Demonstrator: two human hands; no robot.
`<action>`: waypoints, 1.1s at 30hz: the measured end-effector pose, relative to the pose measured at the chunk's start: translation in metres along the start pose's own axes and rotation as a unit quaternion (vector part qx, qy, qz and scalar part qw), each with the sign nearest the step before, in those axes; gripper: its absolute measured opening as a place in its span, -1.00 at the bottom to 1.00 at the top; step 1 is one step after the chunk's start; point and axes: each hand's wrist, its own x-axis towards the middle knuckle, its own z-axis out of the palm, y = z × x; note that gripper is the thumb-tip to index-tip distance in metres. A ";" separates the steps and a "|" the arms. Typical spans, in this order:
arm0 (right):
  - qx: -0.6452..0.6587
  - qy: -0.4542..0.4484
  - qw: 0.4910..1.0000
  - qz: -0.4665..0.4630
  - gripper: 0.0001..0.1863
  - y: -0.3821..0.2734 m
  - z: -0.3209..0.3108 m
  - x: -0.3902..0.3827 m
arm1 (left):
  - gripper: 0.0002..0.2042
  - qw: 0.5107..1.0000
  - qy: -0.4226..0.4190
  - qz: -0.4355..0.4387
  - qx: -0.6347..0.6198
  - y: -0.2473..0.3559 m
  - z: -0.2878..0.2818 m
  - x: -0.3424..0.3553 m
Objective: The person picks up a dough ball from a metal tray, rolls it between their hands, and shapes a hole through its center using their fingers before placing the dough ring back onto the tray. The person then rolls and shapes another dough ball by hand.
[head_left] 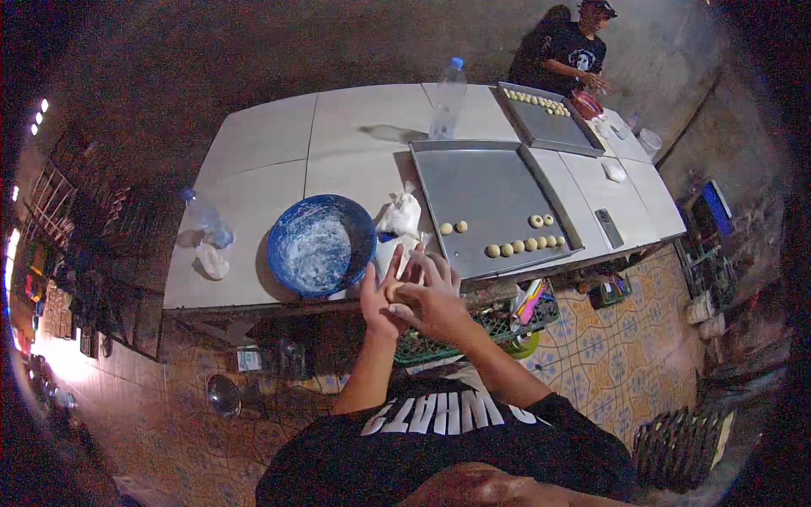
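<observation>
The step in hand looks to be shaping a small, pale, dough-like piece [394, 291] between two palms at the near edge of the worktop [262, 135]. The left hand [378, 297] cradles it from beneath with fingers extended; the right hand [432, 296] curls over it. The hands touch, but whether the right fingers clamp the piece cannot be told. The next move seems to call for light, even pressure, the left palm staying cupped.

The worktop is pale and tiled. From the left stand a clear plastic bottle with a blue cap [211, 221], a whitish plastic bag [212, 261] and a round blue basin [281, 230] dusted inside with white powder. A white plastic bag [400, 215] sits just beyond the hands. Next comes a rectangular grey metal tray [473, 186] with round pale dough balls [519, 247], mostly lined along its near side, then a dark phone [606, 226] and, farther back, a second grey metal tray [549, 128].

The room is dim, with glare at far left, a co-worker in a dark T-shirt [583, 59] beyond the far right corner, and patterned floor tiles [591, 338] at right.
</observation>
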 end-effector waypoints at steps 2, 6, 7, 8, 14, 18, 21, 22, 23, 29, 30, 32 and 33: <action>-0.004 0.019 1.000 0.024 -0.54 -0.006 0.003 0.002 | -0.25 1.000 0.030 -0.007 0.004 0.000 0.003 0.001; -0.016 -0.042 0.999 -0.009 -0.45 -0.003 -0.006 -0.004 | -0.27 0.999 0.015 -0.022 -0.023 0.001 0.000 -0.004; -0.016 -0.042 0.999 -0.009 -0.45 -0.003 -0.007 -0.005 | -0.27 0.999 0.014 -0.023 -0.024 0.001 0.000 -0.004; -0.024 -0.032 0.999 0.017 -0.46 -0.004 -0.008 -0.005 | -0.27 1.000 0.014 -0.016 -0.017 0.000 0.000 -0.004; 0.018 -0.030 0.999 -0.021 -0.46 -0.001 -0.008 -0.006 | -0.28 0.999 -0.009 -0.028 -0.029 0.002 -0.002 -0.004; -0.012 -0.022 0.999 0.025 -0.48 -0.008 -0.013 -0.005 | -0.28 0.998 -0.016 -0.038 -0.048 -0.001 -0.001 -0.005; 0.002 -0.057 0.998 -0.009 -0.50 -0.006 -0.016 -0.007 | -0.27 1.000 -0.012 -0.022 -0.008 -0.006 0.009 -0.005; -0.002 -0.038 0.999 0.009 -0.50 -0.007 -0.019 -0.006 | -0.26 1.000 0.001 -0.021 0.000 -0.005 0.008 -0.004; -0.007 -0.018 0.999 0.027 -0.50 -0.007 -0.020 -0.006 | -0.25 1.000 0.015 -0.020 0.008 -0.005 0.006 -0.003; 0.014 -0.049 0.999 -0.007 -0.52 0.001 -0.017 -0.009 | -0.24 0.998 0.023 -0.016 0.055 -0.003 0.001 0.001; -0.005 -0.032 0.999 0.019 -0.52 0.003 -0.017 -0.009 | -0.24 0.999 0.018 -0.030 0.034 -0.003 0.003 0.001; -0.034 0.002 0.999 0.041 -0.52 0.004 -0.018 -0.008 | -0.26 0.999 0.048 -0.025 -0.001 -0.008 0.012 0.002; -0.034 0.002 0.998 0.044 -0.52 0.003 -0.017 -0.009 | -0.26 0.998 0.049 -0.028 -0.001 -0.012 0.015 0.003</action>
